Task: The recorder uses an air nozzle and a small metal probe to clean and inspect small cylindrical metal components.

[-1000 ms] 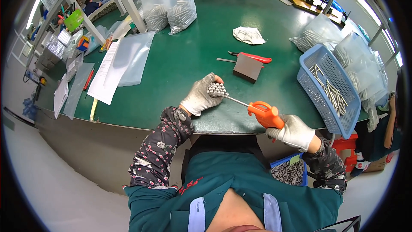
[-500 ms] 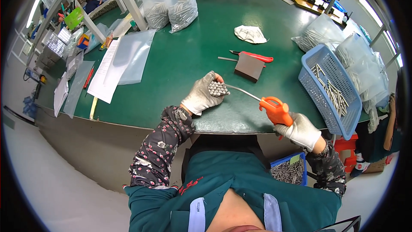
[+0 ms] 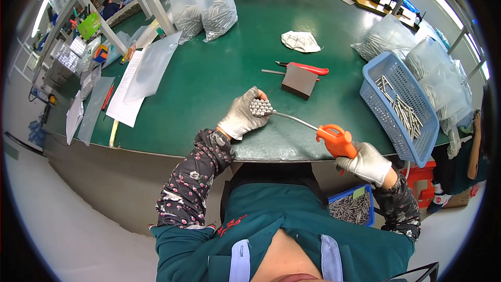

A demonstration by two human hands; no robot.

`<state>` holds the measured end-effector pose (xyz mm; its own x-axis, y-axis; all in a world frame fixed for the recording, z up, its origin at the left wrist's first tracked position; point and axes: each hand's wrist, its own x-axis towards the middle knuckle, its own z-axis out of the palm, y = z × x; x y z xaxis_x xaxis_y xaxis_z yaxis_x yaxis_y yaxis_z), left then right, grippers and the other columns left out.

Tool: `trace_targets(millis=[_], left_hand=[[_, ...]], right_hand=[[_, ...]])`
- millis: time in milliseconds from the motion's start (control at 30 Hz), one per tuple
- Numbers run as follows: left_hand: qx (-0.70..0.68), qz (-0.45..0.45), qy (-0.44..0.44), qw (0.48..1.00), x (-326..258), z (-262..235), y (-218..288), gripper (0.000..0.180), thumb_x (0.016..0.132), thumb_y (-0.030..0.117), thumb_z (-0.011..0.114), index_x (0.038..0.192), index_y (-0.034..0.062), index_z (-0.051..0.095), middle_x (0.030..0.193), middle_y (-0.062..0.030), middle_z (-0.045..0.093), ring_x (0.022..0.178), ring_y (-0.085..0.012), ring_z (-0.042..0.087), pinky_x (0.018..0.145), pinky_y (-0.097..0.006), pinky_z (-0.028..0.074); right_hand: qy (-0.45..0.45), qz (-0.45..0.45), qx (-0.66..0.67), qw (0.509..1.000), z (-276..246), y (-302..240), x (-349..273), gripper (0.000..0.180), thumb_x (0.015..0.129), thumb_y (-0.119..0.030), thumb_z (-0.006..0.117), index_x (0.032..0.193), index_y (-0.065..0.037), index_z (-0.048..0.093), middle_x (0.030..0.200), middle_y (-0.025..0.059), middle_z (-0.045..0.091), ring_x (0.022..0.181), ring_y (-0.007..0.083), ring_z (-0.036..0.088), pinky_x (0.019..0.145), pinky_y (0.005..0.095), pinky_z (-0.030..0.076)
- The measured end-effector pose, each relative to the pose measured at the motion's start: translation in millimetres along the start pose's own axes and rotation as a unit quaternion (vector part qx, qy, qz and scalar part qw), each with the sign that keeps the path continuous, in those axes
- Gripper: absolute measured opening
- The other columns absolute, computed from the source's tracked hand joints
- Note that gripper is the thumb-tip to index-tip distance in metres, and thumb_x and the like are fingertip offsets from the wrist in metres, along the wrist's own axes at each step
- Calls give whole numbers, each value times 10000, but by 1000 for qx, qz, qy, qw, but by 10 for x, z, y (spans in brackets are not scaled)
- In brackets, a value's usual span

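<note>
Occlusions and limits, head view

Left hand (image 3: 241, 118) covers all but the ends of the metal rod bundle (image 3: 260, 107); rod count unresolvable. Lower-right blue bin (image 3: 353, 208) partly hidden behind the right forearm. Top-edge bags (image 3: 204, 6) cropped, contents blurred.

factory workshop | green workbench (image 3: 219, 73) | bagged metal rods (image 3: 216, 13) | blue basket (image 3: 389, 68)

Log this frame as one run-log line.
left hand: grips bundle of short metal tubes | right hand: holds orange air blow gun, nozzle at bundle | surface: green table
</note>
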<state>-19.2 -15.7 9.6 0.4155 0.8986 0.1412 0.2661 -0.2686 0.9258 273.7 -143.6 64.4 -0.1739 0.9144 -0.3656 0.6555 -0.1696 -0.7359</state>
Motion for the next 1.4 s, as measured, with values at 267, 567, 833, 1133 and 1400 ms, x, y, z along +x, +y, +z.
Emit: trace_targets(millis=[267,567,833,1133,1400], left_hand=[[-7,3,-6,1000,-20,-13,-3,394,637,-36,734,933,51,489,840,12,535,772,-67,552,695,-203,479],[6,-1,0,1000,-38,-22,-5,402,636,-45,731,938,53,485,839,16,532,772,-64,546,697,-207,474],[-103,-17,26,994,-28,-41,-77,401,633,-65,720,928,71,485,844,30,523,772,-56,526,703,-197,463],[-37,12,53,998,3,-21,-123,425,610,27,750,933,60,477,847,-8,538,775,-87,531,710,-237,475],[26,52,62,996,-118,-163,-290,794,587,-7,779,1263,77,372,1114,-62,549,997,-145,550,878,-273,458]], right_hand=[[145,49,177,972,-299,-130,252,311,801,-285,602,931,-5,560,575,15,500,376,98,450,364,240,374],[288,11,94,953,-359,-38,1189,417,792,-289,604,1112,-35,520,678,95,571,478,194,557,441,334,466],[442,-144,-392,794,-50,-250,1189,344,731,-162,597,1050,-59,522,976,129,574,888,289,575,736,441,455],[157,-277,45,947,927,-655,1464,387,778,-279,619,1100,-67,590,969,172,629,874,320,618,754,372,488],[150,-284,86,943,1066,-765,1496,374,770,-222,639,1111,-76,591,976,167,634,882,308,625,765,353,494]])
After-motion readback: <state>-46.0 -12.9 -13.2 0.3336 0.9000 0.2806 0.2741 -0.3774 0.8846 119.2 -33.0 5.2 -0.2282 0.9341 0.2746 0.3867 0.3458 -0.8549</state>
